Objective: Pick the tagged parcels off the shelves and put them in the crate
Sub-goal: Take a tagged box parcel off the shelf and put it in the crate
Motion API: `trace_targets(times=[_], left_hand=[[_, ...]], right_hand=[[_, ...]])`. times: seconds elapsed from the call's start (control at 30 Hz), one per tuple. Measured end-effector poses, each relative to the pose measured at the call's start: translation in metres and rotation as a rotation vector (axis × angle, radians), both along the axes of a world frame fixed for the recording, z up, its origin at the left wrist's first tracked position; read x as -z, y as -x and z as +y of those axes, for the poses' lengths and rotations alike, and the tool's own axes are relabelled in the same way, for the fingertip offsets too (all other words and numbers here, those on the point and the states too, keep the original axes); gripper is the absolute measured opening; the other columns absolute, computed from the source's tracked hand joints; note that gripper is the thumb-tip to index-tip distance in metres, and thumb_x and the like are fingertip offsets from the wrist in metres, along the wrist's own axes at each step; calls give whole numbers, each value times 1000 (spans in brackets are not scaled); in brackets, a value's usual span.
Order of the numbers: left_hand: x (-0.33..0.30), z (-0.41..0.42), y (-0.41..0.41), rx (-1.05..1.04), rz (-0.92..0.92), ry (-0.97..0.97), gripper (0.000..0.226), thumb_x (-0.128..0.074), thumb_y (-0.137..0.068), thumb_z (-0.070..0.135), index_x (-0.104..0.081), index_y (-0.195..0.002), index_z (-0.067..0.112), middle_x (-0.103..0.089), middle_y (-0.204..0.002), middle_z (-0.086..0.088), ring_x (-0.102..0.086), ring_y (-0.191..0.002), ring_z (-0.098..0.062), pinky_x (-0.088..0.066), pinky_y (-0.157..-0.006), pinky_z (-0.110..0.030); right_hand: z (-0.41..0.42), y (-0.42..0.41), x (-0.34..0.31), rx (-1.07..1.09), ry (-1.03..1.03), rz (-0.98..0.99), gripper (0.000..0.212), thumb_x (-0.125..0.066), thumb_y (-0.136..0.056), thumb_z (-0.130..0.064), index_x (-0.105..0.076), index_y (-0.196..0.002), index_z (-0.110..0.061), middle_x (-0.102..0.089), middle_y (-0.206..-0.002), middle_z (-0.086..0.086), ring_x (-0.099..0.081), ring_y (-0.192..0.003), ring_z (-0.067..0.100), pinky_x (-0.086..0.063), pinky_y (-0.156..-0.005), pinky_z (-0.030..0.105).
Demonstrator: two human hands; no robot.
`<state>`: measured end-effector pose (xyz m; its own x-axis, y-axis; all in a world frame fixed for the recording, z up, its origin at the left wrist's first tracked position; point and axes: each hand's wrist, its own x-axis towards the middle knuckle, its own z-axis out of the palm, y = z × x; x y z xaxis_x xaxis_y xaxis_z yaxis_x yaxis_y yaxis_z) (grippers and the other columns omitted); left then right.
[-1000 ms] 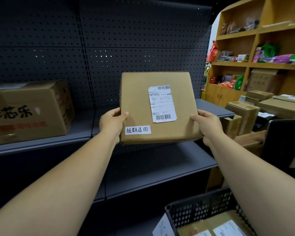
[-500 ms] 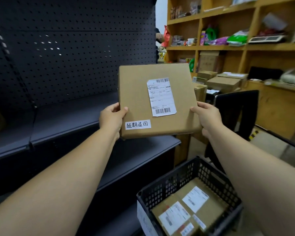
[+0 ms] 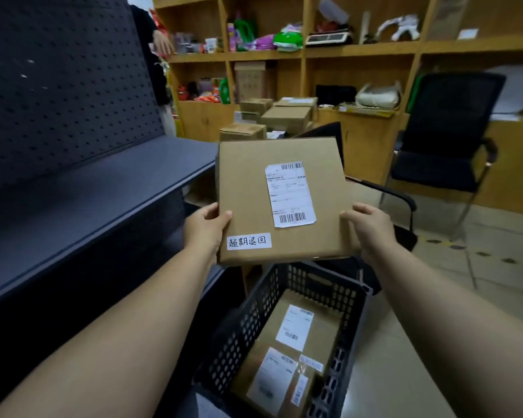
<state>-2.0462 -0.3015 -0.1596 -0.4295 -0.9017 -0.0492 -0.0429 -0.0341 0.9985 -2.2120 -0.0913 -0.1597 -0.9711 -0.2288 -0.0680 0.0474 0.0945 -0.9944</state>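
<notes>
You hold the flat cardboard parcel [image 3: 281, 200] up in the air in both hands, its broad face turned toward you and its lower edge just above the far rim of the crate [image 3: 311, 282]. Your left hand [image 3: 204, 229] grips its lower left edge, thumb laid over the front by the white handwritten tag [image 3: 248, 241]; your right hand [image 3: 370, 226] clasps the lower right edge the same way, fingers curled out of sight behind. A white shipping label [image 3: 290, 194] with two barcodes sits slightly askew on the smooth brown face.

The crate is dark plastic with perforated walls and a square open top. Labelled cardboard boxes [image 3: 287, 357] lie flat on its bottom, and there is open space above them beneath the parcel.

To your left the dark grey metal shelf [image 3: 109, 188] juts out with a hard straight front edge close to your left forearm, backed by pegboard. To your right the pale tiled floor [image 3: 495, 267] lies open, with a black mesh-backed chair [image 3: 447, 140] well apart. Behind the parcel stand more cardboard boxes [image 3: 286, 117] and wooden shelving [image 3: 360, 52].
</notes>
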Motion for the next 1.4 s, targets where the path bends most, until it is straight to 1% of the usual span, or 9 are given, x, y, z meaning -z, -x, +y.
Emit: trace_targets(times=[0.07,0.2,0.33,0.53,0.73,0.93,1.1,1.23,1.4], left_hand=[[17,-7,12,63,-30,-26,41,-69,-83,16,-61,-123,19,-71,-102,0,-68,-80,-15,-58,-74,-36],[51,-17,30,203,-94,-48,39,-67,-85,16,-60,-124,17,-69,-93,3,-68,-79,-15,-56,-71,-32],[87,-21,41,333,-172,-82,38,-66,-86,16,-60,-124,17,-70,-93,-1,-70,-84,-22,-57,-81,-43],[150,-16,51,451,-286,-129,44,-63,-88,18,-53,-131,19,-67,-97,-2,-68,-77,-18,-55,-59,-29],[215,-14,58,477,-398,-186,46,-66,-86,17,-54,-130,17,-66,-113,-12,-68,-88,-28,-57,-80,-46],[269,-25,68,470,-472,-149,43,-64,-87,14,-55,-130,13,-66,-115,-12,-66,-90,-26,-54,-82,-37],[309,-29,80,482,-527,-165,42,-62,-88,10,-55,-129,10,-66,-115,-13,-65,-93,-28,-54,-86,-42],[334,-34,90,488,-571,-146,36,-61,-89,11,-59,-125,12,-66,-97,-5,-65,-83,-22,-53,-75,-34],[361,-36,101,478,-615,-141,35,-59,-90,10,-59,-125,11,-65,-92,-2,-64,-75,-18,-50,-65,-27]], right_hand=[[3,0,17,61,-22,-33,30,-65,-80,-16,-67,-110,-19,-62,-91,-6,-55,-76,8,-40,-66,26],[8,-8,57,174,-64,-104,24,-64,-79,-14,-69,-101,-22,-67,-90,-1,-59,-79,16,-48,-69,30],[13,-24,101,287,-63,-176,25,-63,-80,-12,-69,-104,-19,-67,-85,-3,-58,-72,13,-46,-65,27],[28,-44,168,404,-144,-278,31,-64,-80,-16,-68,-110,-17,-69,-96,3,-64,-90,25,-55,-84,44],[32,-51,233,438,-211,-330,30,-65,-78,-14,-71,-108,-16,-72,-96,5,-66,-88,25,-55,-83,50],[19,-46,288,424,-284,-368,27,-63,-80,-15,-72,-105,-15,-72,-94,3,-66,-90,25,-54,-86,42],[10,-41,324,413,-374,-405,15,-58,-81,-13,-70,-83,-22,-71,-90,4,-65,-86,27,-53,-81,39],[2,-33,349,412,-413,-450,18,-55,-81,-13,-71,-85,-20,-72,-88,4,-65,-85,29,-53,-78,37],[-8,-21,368,434,-488,-468,24,-47,-81,-8,-70,-87,-13,-69,-82,5,-58,-71,27,-39,-55,26]])
